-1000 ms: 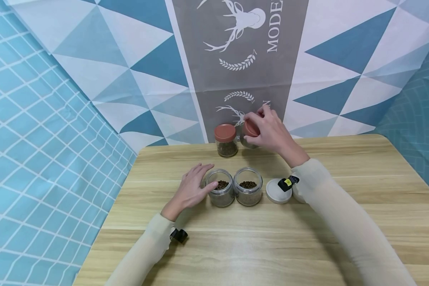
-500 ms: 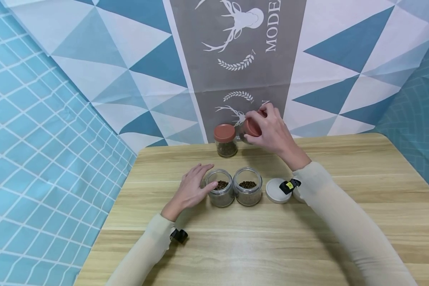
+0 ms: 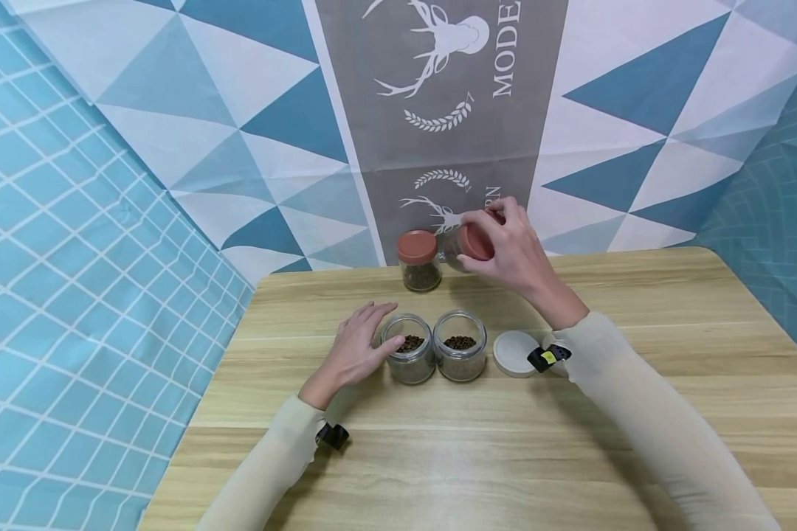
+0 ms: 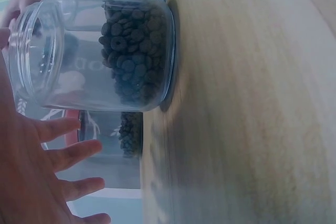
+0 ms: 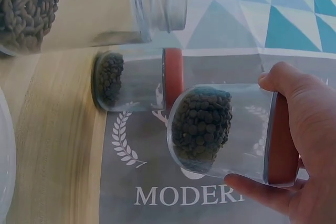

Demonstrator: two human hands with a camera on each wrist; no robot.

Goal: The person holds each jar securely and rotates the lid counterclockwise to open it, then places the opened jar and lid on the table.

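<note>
My right hand (image 3: pixel 514 247) grips a glass jar (image 5: pixel 202 129) by its reddish-brown lid (image 5: pixel 282 142). That jar is tilted and lifted off the table, with dark pellets inside. Close beside it stands a second lidded jar (image 3: pixel 421 265), upright at the table's back edge. Two open glass jars, a left one (image 3: pixel 412 365) and a right one (image 3: pixel 461 361), stand side by side in front, each part filled with brown pellets. My left hand (image 3: pixel 355 346) is spread beside the left open jar, fingers straight, the thumb near its rim; contact is unclear.
A white round lid (image 3: pixel 514 352) lies on the wooden table (image 3: pixel 452 457) right of the open jars. Another pale round thing beside it is mostly hidden by the right wrist strap (image 3: pixel 548 358). A patterned cloth wall (image 3: pixel 465 140) rises directly behind the table.
My right hand has shifted slightly to the right with the lidded jar, which now leans more. My left hand and the open jars stay where they were.
</note>
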